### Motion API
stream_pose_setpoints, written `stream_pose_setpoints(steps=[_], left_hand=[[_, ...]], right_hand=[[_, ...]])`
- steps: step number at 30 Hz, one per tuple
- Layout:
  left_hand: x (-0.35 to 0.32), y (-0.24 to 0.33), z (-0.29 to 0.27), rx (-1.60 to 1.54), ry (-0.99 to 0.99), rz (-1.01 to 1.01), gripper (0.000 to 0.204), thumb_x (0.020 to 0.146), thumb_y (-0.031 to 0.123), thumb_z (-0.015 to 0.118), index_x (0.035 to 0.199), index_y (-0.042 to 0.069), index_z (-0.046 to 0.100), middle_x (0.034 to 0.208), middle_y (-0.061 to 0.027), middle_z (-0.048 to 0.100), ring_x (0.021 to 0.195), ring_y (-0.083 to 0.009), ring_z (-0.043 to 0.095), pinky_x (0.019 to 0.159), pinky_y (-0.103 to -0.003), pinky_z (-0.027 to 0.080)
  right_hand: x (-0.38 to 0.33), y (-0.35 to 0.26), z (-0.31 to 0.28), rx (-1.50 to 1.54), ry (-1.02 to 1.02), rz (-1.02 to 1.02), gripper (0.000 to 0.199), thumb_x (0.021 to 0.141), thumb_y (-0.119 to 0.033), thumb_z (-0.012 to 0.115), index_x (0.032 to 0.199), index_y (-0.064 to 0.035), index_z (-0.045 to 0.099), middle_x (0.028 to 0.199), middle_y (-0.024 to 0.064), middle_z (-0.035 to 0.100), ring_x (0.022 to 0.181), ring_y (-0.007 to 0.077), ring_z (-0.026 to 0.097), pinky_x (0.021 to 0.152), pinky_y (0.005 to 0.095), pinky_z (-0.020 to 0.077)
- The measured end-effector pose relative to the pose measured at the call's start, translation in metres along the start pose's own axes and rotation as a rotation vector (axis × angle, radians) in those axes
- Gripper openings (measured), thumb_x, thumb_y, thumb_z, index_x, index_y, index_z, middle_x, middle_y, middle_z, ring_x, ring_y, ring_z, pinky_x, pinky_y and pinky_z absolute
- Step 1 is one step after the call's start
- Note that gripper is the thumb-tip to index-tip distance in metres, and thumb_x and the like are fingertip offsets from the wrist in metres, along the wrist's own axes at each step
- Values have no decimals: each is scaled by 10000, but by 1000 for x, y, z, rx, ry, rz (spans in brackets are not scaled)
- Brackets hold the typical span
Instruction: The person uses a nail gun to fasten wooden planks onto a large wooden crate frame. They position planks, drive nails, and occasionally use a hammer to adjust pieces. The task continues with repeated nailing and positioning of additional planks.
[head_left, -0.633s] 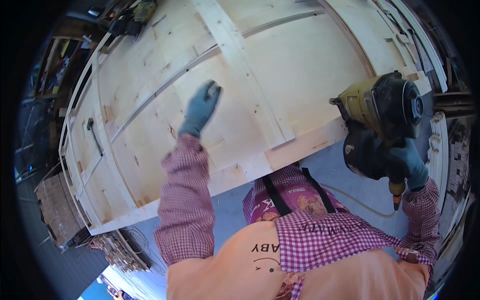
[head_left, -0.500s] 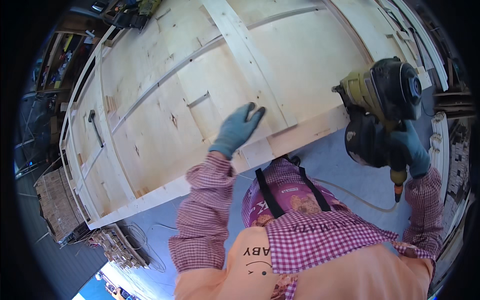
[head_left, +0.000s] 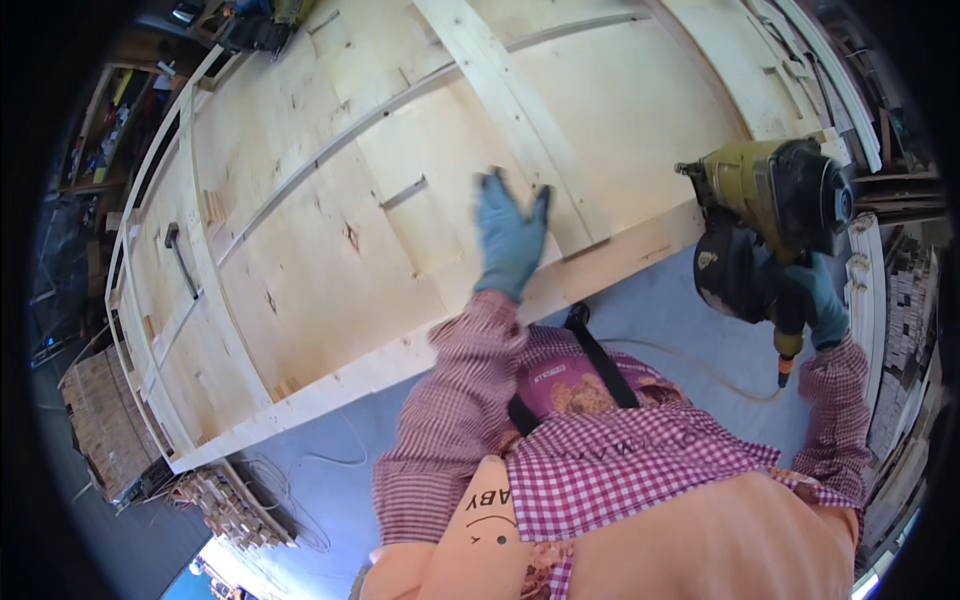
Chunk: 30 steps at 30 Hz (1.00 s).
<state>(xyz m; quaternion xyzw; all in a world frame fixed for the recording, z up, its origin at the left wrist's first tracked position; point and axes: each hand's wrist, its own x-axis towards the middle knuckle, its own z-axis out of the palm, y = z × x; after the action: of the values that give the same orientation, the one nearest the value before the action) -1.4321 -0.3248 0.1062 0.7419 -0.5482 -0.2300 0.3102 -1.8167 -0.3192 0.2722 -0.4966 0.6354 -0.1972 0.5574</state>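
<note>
My left hand, in a blue glove with dark fingertips, is over the near edge of a large wooden panel. Its fingers are spread and nothing is in them; whether it touches the wood I cannot tell. Just right of it lies a pale wooden plank running away across the panel. On the right my gloved right hand is wrapped round the handle of a yellow-green and black pneumatic coil nailer. The nailer's nose points left, by the panel's near right edge. A hose connects below the handle.
A hammer lies on the panel's left part. Another power tool rests at the far left edge. Stacked wood pieces stand lower left, with loose hose on the floor. More stacked timber lines the right side.
My left hand has moved to the right along the near edge, its fingers now pointing farther away. The nailer in my right hand has shifted only slightly, tilting a little.
</note>
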Motion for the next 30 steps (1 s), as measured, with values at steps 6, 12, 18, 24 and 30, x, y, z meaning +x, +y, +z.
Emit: stream_pose_setpoints(steps=[6,12,18,24,30], left_hand=[[63,76,-153,139,772,903,653,976,324,385,1457,-25,114,1499,-221,199,1394,-331,213,1144,-432,140],[88,90,42,318,-186,793,661,903,385,480,1405,-9,307,1440,-211,338,1342,-366,301,1115,-530,160],[85,55,36,80,-39,703,604,884,279,528,1401,27,342,1433,-190,366,1353,-334,300,1127,-495,144],[43,-12,-99,-227,424,340,480,904,26,491,1367,-24,375,1402,-171,420,1322,-307,357,1110,-403,192],[-80,-79,-146,178,533,52,462,905,17,497,1351,-14,383,1398,-150,420,1308,-282,381,1098,-408,236]], right_hand=[[-12,28,-9,-7,129,53,411,745,-115,612,1123,33,547,977,95,630,840,179,620,740,311,525],[-16,-3,14,-169,78,42,302,754,-61,594,1045,17,620,941,81,638,804,174,616,727,302,520],[-21,-16,31,-11,87,186,313,742,-68,610,1042,20,600,916,70,618,790,161,594,707,301,508],[-9,-47,38,-36,-23,134,428,722,-46,611,1142,9,553,986,93,608,855,178,596,752,311,509],[8,-114,83,-602,-568,-664,523,697,-19,698,1197,3,547,1145,138,583,1013,255,578,891,359,474]])
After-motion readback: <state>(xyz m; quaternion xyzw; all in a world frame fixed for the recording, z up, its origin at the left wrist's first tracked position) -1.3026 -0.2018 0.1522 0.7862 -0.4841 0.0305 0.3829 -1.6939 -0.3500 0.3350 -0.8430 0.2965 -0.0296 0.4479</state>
